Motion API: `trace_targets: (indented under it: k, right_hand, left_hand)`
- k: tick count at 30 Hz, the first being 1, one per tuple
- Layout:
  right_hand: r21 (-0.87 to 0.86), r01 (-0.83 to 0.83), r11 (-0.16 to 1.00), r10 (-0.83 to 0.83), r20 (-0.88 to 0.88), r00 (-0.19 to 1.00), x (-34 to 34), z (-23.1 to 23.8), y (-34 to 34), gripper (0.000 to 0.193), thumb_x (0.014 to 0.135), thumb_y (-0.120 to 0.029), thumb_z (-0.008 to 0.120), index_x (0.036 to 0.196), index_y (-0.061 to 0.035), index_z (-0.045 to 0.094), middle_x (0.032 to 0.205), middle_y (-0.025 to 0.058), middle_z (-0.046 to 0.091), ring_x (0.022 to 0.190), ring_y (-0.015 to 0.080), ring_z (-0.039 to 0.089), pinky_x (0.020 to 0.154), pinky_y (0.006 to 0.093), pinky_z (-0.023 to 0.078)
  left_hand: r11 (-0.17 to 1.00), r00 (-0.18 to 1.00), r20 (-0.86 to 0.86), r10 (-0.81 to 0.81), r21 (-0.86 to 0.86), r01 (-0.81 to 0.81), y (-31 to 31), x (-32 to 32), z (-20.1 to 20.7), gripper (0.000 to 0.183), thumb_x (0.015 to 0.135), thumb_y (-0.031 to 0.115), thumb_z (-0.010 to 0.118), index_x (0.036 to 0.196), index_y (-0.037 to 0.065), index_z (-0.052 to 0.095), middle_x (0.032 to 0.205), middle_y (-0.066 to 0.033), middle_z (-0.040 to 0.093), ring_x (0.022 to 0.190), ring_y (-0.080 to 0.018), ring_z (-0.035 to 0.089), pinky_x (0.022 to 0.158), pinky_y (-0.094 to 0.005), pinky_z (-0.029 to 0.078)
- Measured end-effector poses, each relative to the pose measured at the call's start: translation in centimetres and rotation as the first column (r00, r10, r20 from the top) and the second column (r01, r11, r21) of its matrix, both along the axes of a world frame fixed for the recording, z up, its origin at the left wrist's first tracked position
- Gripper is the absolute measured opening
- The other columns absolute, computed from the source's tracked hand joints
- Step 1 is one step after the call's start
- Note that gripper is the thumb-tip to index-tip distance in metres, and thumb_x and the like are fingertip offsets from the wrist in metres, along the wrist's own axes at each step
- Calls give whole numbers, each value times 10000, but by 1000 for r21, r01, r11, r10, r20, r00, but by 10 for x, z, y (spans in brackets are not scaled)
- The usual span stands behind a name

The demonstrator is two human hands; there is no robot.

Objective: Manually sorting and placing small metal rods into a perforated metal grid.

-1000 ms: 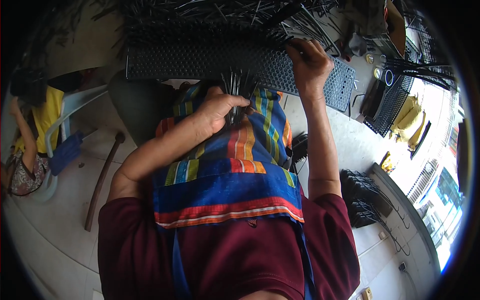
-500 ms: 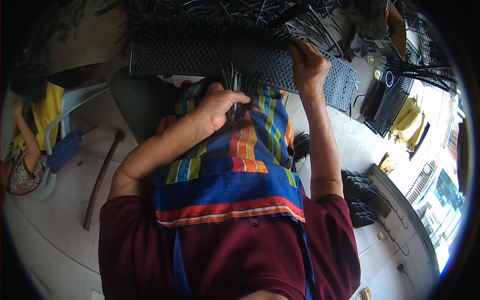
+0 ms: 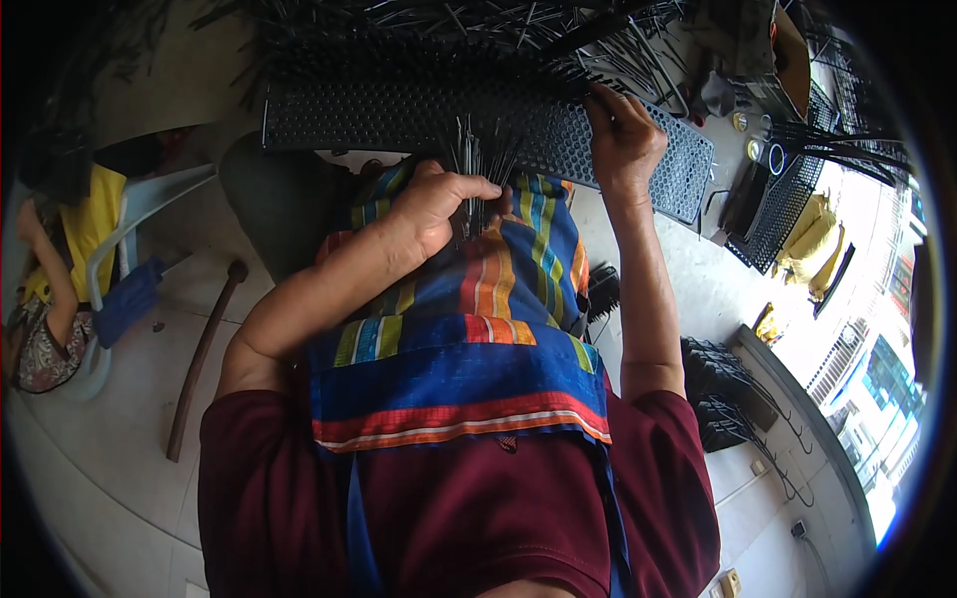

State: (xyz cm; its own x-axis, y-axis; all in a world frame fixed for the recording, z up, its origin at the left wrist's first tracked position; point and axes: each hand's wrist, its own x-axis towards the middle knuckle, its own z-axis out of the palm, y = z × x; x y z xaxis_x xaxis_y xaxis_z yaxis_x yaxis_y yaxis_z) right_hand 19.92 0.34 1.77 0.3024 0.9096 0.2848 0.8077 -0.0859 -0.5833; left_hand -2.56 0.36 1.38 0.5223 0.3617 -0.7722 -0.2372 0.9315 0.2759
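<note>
A long dark tray pierced with rows of small holes lies across the far side of my lap. Short black pieces stand upright in many holes along its far part, while the right end is bare. In my left hand is a bundle of thin dark strips, gripped over the striped apron. My right hand is pinched at the tray's surface, at the edge of the standing pieces. What its fingertips hold is hidden.
Loose black strips are heaped beyond the tray. At right are another perforated tray, a yellow sack and dark bundles. A wooden stick lies on the floor at left, near a seated person.
My right hand has shifted slightly to the right along the tray. My left hand stays in place with its bundle.
</note>
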Motion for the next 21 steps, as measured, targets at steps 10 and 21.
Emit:
trace_targets:
  k: [10, 21]
  right_hand:
    - [-9, 61, 998, -61, 41, 997, -1, -3, -4, 194, 804, -71, 681, 996, -57, 705, 806, 69, 679, 687, 108, 642, 619, 237, 493]
    - [-23, -12, 1000, 14, 116, 993, 10, -2, 2, 230, 817, -81, 647, 1042, -98, 692, 869, 93, 680, 729, 217, 677, 614, 270, 509]
  left_hand:
    - [1000, 1000, 17, 9, 28, -10, 4, -3, 1, 50, 734, -75, 607, 763, -99, 639, 782, -198, 659, 673, -275, 667, 605, -348, 556]
    - [992, 996, 8, -85, 98, 84, 7, 3, -1, 151, 727, -46, 616, 874, -46, 652, 831, -155, 676, 720, -253, 665, 662, -352, 542]
